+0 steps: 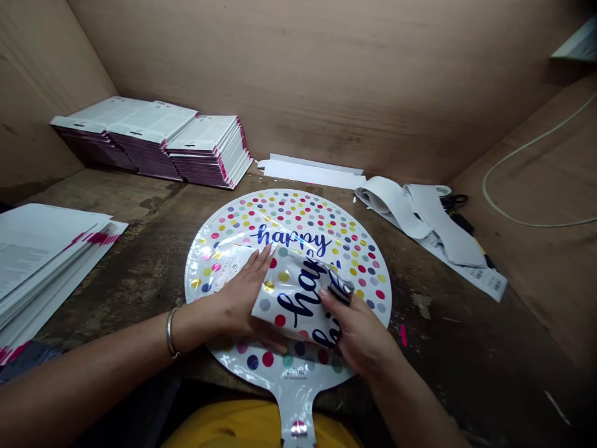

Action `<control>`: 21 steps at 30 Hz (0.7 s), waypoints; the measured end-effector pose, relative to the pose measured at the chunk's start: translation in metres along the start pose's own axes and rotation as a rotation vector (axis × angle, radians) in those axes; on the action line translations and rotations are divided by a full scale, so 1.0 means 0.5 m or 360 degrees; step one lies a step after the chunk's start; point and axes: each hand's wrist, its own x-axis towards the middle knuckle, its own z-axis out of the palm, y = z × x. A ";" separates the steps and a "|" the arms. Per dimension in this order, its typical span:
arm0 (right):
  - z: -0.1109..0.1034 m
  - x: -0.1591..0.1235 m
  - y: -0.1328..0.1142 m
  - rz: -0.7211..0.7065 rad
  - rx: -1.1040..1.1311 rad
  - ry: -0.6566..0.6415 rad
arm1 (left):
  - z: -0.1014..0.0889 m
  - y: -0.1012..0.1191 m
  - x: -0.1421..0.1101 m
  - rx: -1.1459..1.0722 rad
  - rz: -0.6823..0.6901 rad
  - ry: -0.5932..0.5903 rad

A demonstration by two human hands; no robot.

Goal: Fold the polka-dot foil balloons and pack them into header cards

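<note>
A flat, round foil balloon with coloured dots and "happy" lettering lies on the worktable, its neck toward me. On top of it is a folded foil balloon with larger dots and dark lettering, tilted up a little. My right hand grips this folded balloon at its right side, the thumb on top of the lettering. My left hand, fingers stretched out, rests on the round balloon along the folded one's left edge. Part of the left hand's underside is hidden. A bangle circles the left wrist.
Stacks of white cards with pink edges stand at the back left; another card pile lies at the left. White strips lie along the back wall. A loose label roll and scissors are at the right.
</note>
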 end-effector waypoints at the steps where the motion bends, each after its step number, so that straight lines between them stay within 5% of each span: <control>1: 0.003 0.005 0.003 0.0015 0.0004 -0.0022 | -0.003 -0.001 0.002 -0.0007 0.0069 -0.0017; 5: -0.016 0.012 -0.024 0.0003 0.0041 0.0074 | -0.021 0.003 0.014 0.0060 0.0073 0.0026; 10: -0.111 -0.006 -0.089 -0.0242 -0.0207 0.0450 | -0.041 0.018 0.018 0.0254 -0.0052 0.0067; 15: -0.171 -0.005 -0.081 -0.0006 -0.0782 0.0097 | -0.035 0.015 0.009 0.0267 -0.0072 0.0070; 21: -0.116 -0.002 -0.062 -0.0061 -0.0882 0.0002 | -0.025 0.030 0.013 0.0243 -0.0012 0.0075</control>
